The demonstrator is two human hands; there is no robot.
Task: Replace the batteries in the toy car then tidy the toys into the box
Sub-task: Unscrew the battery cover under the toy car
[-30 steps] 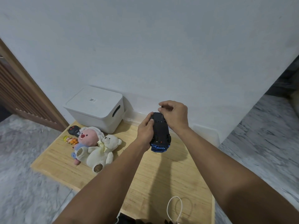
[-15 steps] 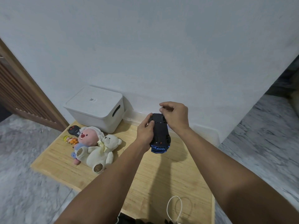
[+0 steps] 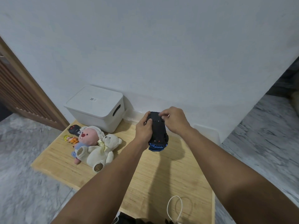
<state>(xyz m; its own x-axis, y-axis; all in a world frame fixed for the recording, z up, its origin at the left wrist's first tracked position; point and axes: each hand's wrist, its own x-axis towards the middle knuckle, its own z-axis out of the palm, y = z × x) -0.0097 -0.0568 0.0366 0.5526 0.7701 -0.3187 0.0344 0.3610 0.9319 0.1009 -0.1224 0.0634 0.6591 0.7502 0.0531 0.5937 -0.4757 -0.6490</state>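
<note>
where hands [image 3: 161, 125] grip: plush toys [image 3: 95, 147] left

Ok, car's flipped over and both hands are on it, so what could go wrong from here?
1. The toy car is held in the air above the wooden table; the left hand grips one side only, so a hard pull could make it slip and drop.
2. The right hand pinches at the underside's far end; anything small coming loose there could fall and roll off the table.
3. The white box is lidded, so tidying needs a free hand first.
</note>
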